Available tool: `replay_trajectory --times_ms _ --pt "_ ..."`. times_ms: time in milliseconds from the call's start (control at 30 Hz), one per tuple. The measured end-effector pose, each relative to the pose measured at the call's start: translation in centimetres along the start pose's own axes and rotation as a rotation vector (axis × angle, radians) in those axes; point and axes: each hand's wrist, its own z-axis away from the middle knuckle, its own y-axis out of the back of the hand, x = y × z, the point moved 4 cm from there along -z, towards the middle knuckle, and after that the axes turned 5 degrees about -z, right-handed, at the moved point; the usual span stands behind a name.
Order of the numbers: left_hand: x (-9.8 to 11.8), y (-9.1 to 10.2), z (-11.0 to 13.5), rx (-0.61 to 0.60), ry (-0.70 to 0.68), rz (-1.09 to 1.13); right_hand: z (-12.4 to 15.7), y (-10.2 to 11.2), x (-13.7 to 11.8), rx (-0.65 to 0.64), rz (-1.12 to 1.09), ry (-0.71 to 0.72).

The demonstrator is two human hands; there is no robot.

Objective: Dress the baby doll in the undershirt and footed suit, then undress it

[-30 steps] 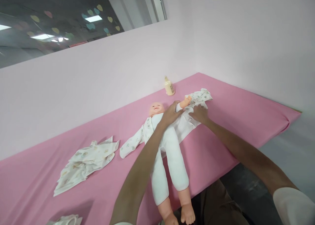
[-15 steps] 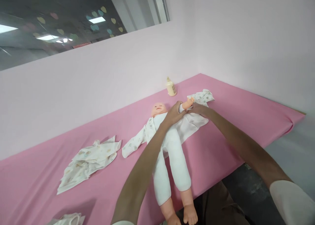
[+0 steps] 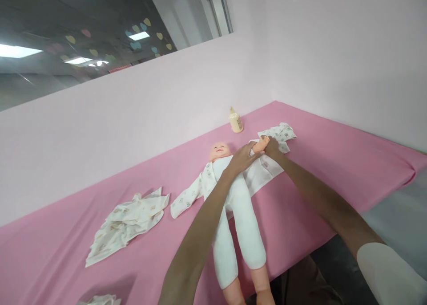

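Note:
A baby doll [image 3: 248, 233] lies face up, its legs toward me, with a white body and bare feet. Its arm on the left is in the sleeve of a white printed baby shirt [image 3: 188, 194]; the rest of the shirt spreads out under its other side. My left hand [image 3: 242, 159] is closed around the doll's other arm [image 3: 259, 145], which is bare at the forearm and lifted. At that arm's hand end, my right hand [image 3: 273, 148] is closed too, its fingers partly hidden behind the doll's hand.
The pink-covered table [image 3: 320, 153] meets pale walls at its back and right. By the back wall stands a cream pump bottle [image 3: 236, 121]. Another printed baby garment [image 3: 128, 222] lies crumpled at the left, and a white cloth [image 3: 102, 300] shows at the bottom edge.
My right hand has shifted from beside the doll's wrist up to its hand. The doll's arm leans further right. The whole view has moved slightly.

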Motion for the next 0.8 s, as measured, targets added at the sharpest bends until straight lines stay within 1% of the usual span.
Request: replay_trajectory --times_ms 100,167,233,300,400,500,600,700,800 --pt "-0.4 -0.4 -0.2 -0.04 0.082 -0.026 -0.7 1.7 0.3 0.038 -0.077 -0.032" --pt "-0.8 -0.5 -0.2 -0.046 0.161 -0.005 -0.6 2.9 0.3 0.04 -0.135 -0.025" --pt "-1.1 -0.6 -0.2 -0.057 0.21 0.014 -0.2 3.9 0.2 0.023 -0.194 -0.015" --pt "-1.3 -0.8 -0.3 -0.072 0.213 -0.008 0.4 4.7 0.0 0.016 -0.269 -0.017" --pt "-1.6 -1.1 -0.7 -0.084 0.222 -0.068 1.2 5.5 -0.4 0.048 -0.332 -0.03" --pt "-1.9 -1.5 -1.1 -0.1 0.247 -0.071 2.0 5.8 -1.0 0.078 -0.242 -0.003" --pt "-2.0 -1.9 -1.5 -0.119 0.246 -0.082 2.9 5.7 -1.9 0.095 -0.12 0.051" --pt "-2.2 -2.3 -1.6 -0.107 0.226 -0.085 3.8 5.0 -3.3 0.084 -0.037 0.164" --pt "-2.6 -2.4 -1.6 -0.086 0.198 -0.092 4.8 4.0 -4.5 0.067 -0.02 0.311"
